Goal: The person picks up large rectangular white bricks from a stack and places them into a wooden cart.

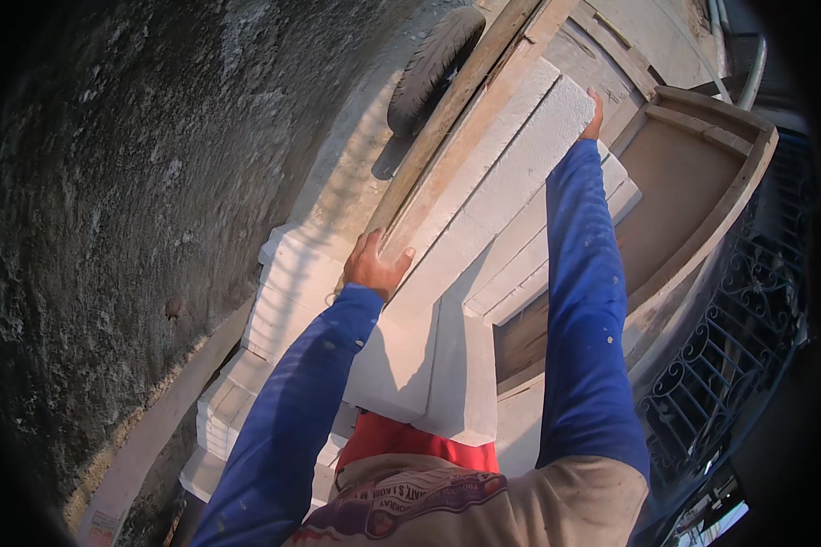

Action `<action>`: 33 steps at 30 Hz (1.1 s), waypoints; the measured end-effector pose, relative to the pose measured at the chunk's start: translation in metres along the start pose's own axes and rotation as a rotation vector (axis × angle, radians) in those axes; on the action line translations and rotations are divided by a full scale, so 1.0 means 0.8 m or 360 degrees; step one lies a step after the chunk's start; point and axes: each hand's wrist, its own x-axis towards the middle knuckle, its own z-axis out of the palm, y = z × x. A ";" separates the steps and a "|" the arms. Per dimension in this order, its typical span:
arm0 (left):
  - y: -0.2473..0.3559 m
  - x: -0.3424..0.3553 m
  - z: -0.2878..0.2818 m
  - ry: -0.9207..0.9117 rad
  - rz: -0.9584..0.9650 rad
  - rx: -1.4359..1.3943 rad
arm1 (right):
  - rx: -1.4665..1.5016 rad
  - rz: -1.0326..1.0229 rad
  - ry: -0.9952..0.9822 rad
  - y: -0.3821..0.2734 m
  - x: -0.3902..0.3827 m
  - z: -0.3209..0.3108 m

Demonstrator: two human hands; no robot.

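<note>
Long white blocks lie stacked in a slanting pile beside a wooden beam. My right hand reaches to the far end of the upper blocks, its fingers curled over the end of one. My left hand is at the near end of the beam with bent fingers; whether it grips the beam or a block edge beside it is unclear. More white blocks sit below my hands, against my body, and another stack stands to the left.
A rough dark wall runs along the left, with a tyre near the top beside the beam. A wooden-framed trough lies on the right. Beyond it is a blue metal grille.
</note>
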 end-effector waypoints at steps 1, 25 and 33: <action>0.004 0.002 0.003 -0.0027 0.0017 -0.0003 | -0.0006 -0.0005 0.0000 0.001 -0.008 -0.004; 0.010 -0.055 -0.019 0.0070 -0.0590 -0.0137 | -0.0545 0.0386 0.0220 0.210 -0.335 0.046; 0.036 -0.403 -0.053 0.1197 -0.0382 -0.0796 | -0.1315 0.0674 -0.0466 0.146 -0.436 -0.043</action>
